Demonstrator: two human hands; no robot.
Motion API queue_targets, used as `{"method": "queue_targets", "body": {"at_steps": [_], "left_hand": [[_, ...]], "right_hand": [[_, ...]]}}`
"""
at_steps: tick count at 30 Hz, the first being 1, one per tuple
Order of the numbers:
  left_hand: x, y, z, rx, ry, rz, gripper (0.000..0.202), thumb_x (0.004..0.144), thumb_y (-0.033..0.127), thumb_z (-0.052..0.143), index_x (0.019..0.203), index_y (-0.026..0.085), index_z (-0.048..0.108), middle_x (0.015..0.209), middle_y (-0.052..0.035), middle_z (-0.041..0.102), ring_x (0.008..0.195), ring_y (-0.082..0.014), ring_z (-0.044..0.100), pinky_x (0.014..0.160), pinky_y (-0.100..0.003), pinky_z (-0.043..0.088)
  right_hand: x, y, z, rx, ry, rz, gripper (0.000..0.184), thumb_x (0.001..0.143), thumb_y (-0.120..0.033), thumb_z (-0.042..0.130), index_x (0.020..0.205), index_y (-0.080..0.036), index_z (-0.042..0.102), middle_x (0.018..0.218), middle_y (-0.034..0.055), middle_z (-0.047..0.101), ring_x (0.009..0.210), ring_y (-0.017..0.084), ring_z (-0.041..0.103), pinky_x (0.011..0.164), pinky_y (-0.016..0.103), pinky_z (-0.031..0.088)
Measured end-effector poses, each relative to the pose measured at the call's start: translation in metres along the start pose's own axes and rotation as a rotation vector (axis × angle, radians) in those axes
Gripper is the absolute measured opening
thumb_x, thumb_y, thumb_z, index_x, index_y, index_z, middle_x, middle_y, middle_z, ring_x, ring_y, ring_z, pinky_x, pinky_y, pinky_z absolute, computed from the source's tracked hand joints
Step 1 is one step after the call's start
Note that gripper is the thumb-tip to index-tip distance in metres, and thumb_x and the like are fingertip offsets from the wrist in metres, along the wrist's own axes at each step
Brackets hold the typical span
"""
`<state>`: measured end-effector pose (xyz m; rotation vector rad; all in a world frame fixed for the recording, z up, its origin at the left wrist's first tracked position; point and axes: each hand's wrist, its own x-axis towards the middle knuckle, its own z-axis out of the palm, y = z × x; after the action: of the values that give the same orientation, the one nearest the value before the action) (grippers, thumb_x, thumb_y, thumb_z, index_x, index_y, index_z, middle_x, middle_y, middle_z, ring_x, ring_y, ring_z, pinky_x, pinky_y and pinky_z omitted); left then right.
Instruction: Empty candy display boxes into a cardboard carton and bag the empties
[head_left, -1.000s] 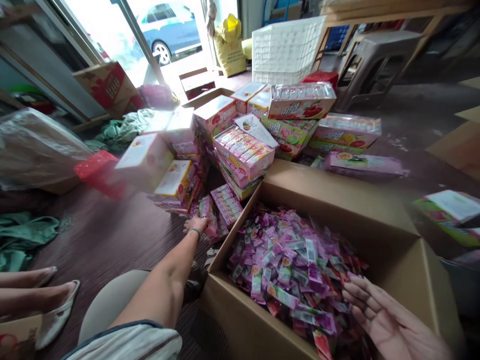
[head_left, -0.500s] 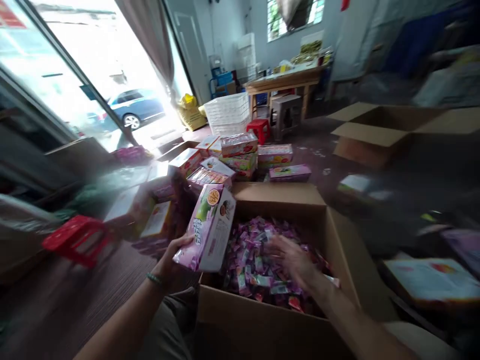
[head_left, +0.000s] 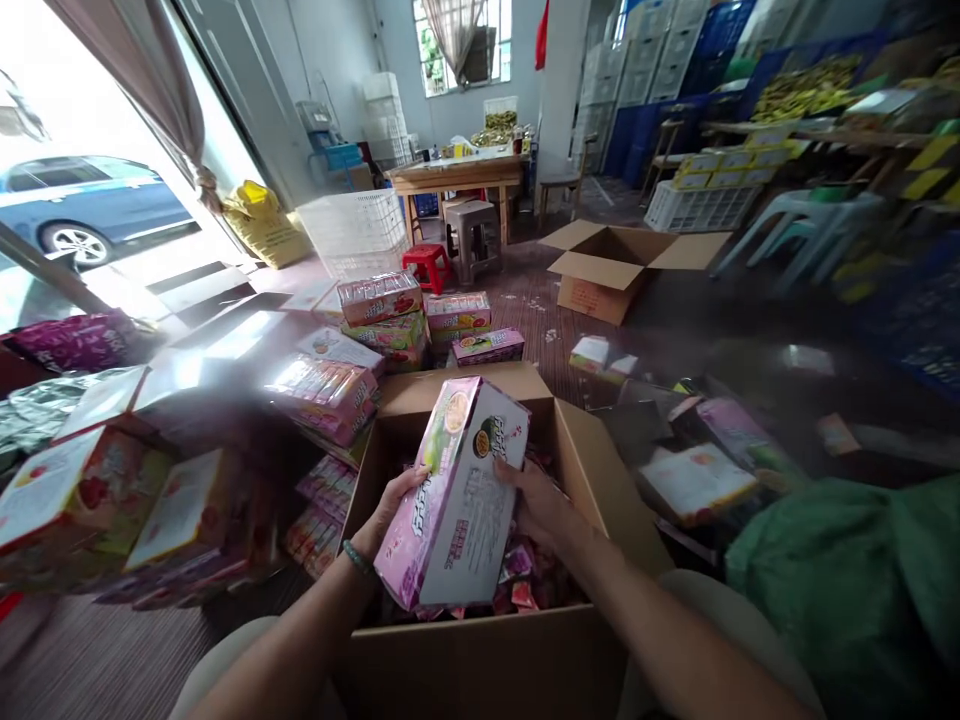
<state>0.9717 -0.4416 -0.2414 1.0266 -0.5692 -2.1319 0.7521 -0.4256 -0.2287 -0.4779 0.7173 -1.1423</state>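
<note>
A pink and white printed candy box (head_left: 472, 500) is held tilted above a large open cardboard carton (head_left: 480, 640). My left hand (head_left: 397, 500) grips its left side, thumb on the pink printed face. On the right edge, my right hand (head_left: 529, 495) is closed with the thumb on the white face; its other fingers are hidden behind the box. Small wrapped candies (head_left: 517, 570) in purple and red lie inside the carton, mostly covered by the box and my hands.
Stacked candy boxes (head_left: 382, 300) stand beyond the carton, and more boxes (head_left: 82, 490) are piled at the left. An open cardboard carton (head_left: 600, 285) sits farther back on the floor. Green cloth (head_left: 817, 570) lies at the right, near my knee. A red stool (head_left: 426, 265) stands behind.
My right hand has left the candies and now holds the box's right edge. The box has moved over the carton, with my left hand still on it. The view has turned right.
</note>
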Motion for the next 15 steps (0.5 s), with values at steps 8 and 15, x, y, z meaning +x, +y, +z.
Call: {"method": "queue_targets", "body": {"at_steps": [8,15], "left_hand": [[-0.011,0.013,0.011,0.009,0.146,0.032,0.04,0.066,0.031,0.086,0.099,0.01,0.073,0.074,-0.0092,0.077,0.06,-0.023,0.071,0.06,-0.03,0.057],[-0.011,0.018,0.015,0.25,0.135,0.251,0.065,0.059,0.031,0.091,0.117,0.011,0.07,0.1,-0.0116,0.079,0.076,-0.0247,0.075,0.068,-0.029,0.059]], "right_hand": [[0.015,0.001,-0.004,-0.201,0.121,0.022,0.061,0.049,-0.046,0.1,0.096,-0.015,0.075,0.105,0.0118,0.078,0.094,0.031,0.073,0.081,0.04,0.058],[0.028,0.012,-0.028,-0.537,0.373,-0.036,0.06,0.046,-0.048,0.099,0.088,-0.017,0.069,0.09,0.0101,0.078,0.083,0.03,0.072,0.07,0.038,0.055]]}}
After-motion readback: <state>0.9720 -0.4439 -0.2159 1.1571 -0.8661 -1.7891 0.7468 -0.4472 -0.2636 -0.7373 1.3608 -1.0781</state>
